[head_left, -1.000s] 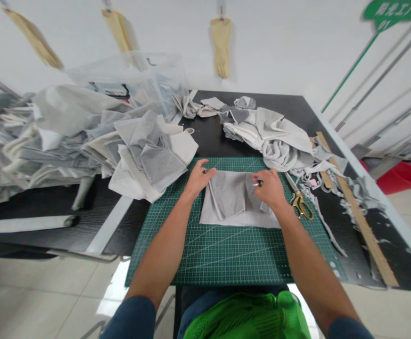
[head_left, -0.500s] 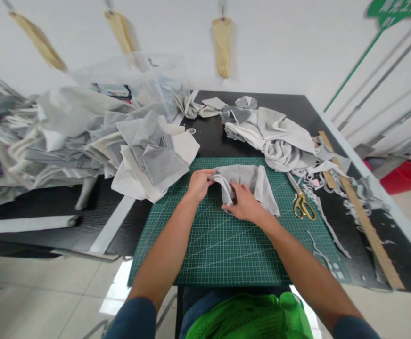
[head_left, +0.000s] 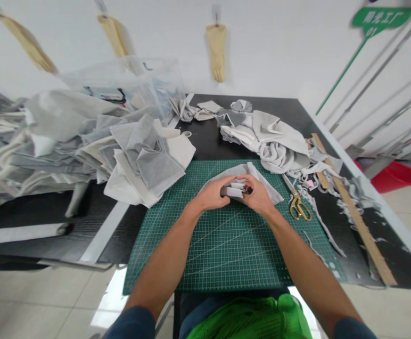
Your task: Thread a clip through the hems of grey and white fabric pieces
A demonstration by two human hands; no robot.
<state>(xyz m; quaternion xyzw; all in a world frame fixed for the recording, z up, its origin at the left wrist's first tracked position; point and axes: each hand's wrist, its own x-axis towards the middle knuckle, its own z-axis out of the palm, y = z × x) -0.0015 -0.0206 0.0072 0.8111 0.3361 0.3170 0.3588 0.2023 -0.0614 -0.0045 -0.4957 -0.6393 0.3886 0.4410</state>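
Observation:
A small piece of grey fabric (head_left: 262, 181) lies bunched on the far half of the green cutting mat (head_left: 223, 245). My left hand (head_left: 214, 193) and my right hand (head_left: 258, 194) meet over its near edge. Both are closed, pinching a folded part of the cloth between the fingers. A thin dark object, perhaps a pen, shows in my right hand's fingers. The rest of the cloth fans out behind the hands toward the mat's far edge.
Gold-handled scissors (head_left: 299, 207) lie on the mat's right edge, a wooden ruler (head_left: 350, 212) further right among scraps. A pile of grey and white fabric (head_left: 272, 139) sits behind the mat, a larger heap (head_left: 85, 141) and a clear plastic bin (head_left: 127, 80) at left.
The cloth lay flat under both hands, then my right hand folded it leftward. Now both hands have drawn together at the middle and pinch the gathered fold.

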